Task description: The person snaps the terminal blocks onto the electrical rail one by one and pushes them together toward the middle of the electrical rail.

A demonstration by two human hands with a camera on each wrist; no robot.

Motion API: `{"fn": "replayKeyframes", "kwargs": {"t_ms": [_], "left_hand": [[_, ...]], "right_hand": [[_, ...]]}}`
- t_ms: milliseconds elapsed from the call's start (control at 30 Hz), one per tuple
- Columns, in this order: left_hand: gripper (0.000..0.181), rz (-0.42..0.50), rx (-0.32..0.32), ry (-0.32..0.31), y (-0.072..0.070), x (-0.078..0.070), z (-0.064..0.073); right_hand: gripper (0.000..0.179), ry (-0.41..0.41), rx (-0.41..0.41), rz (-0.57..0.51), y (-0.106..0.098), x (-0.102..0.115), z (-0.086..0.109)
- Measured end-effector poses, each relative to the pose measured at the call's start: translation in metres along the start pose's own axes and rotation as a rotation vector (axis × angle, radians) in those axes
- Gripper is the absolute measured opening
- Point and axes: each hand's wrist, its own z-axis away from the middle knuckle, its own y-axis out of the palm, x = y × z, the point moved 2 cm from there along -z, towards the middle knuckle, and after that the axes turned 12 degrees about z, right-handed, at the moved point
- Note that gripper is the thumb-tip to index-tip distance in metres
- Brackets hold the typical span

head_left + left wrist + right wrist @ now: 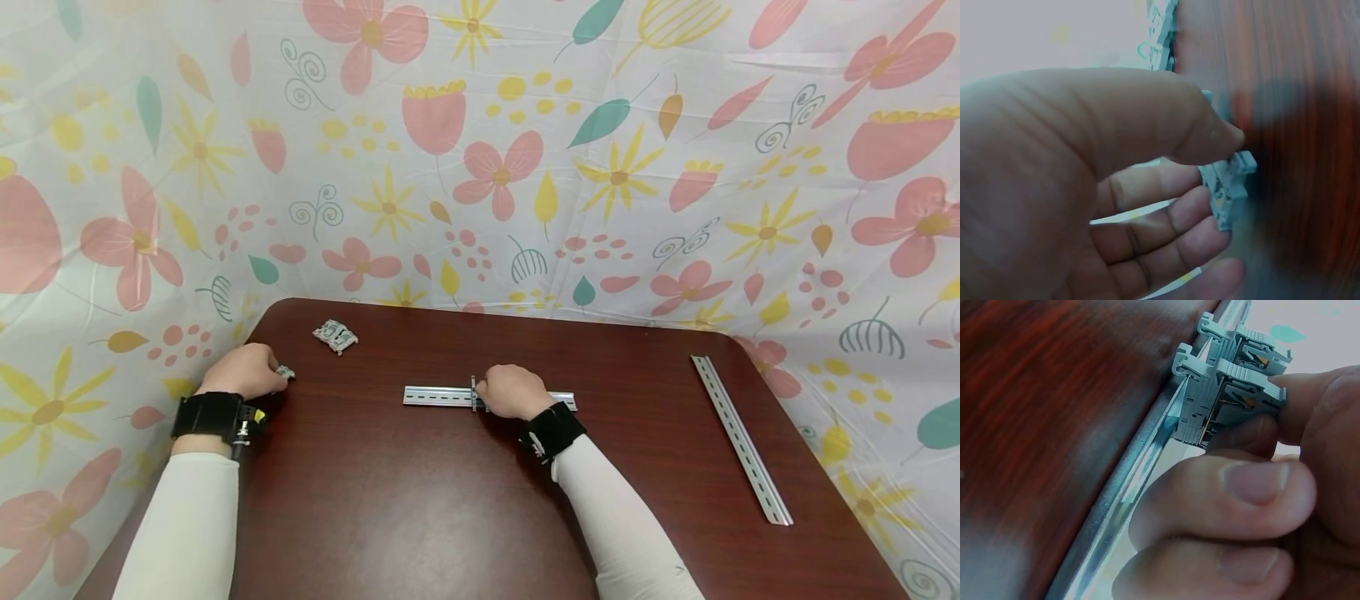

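At the table's far left, my left hand (242, 372) pinches a grey terminal block (1227, 190) between thumb and fingers, just over the tabletop. My right hand (513, 392) is at a short slotted metal DIN rail (438, 397) mid-table. In the right wrist view its thumb and forefinger pinch another grey terminal block (1197, 407), whose hooked end lies at the rail's edge. A second terminal block (1261, 351) stands on the rail just beyond it, with a small gap between them. Whether the pinched block is clipped on, I cannot tell.
Several grey terminal blocks (335, 335) lie in a cluster at the back left of the dark wooden table (390, 508). A longer slotted rail (742, 440) lies at an angle on the right. Flower-patterned cloth (502, 175) hangs behind the table and at its sides.
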Motion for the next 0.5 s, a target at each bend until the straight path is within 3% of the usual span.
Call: {"fn": "replayKeyframes", "kwargs": {"t_ms": [233, 500], "left_hand": [[0.019, 0.000, -0.030, 0.018, 0.007, -0.010, -0.007], [0.036, -0.009, -0.064, 0.081, 0.020, -0.032, -0.013]], "right_hand": [[0.044, 0.011, 0.007, -0.002, -0.002, 0.001, 0.001], [0.047, 0.010, -0.006, 0.002, -0.001, 0.000, 0.002]]}}
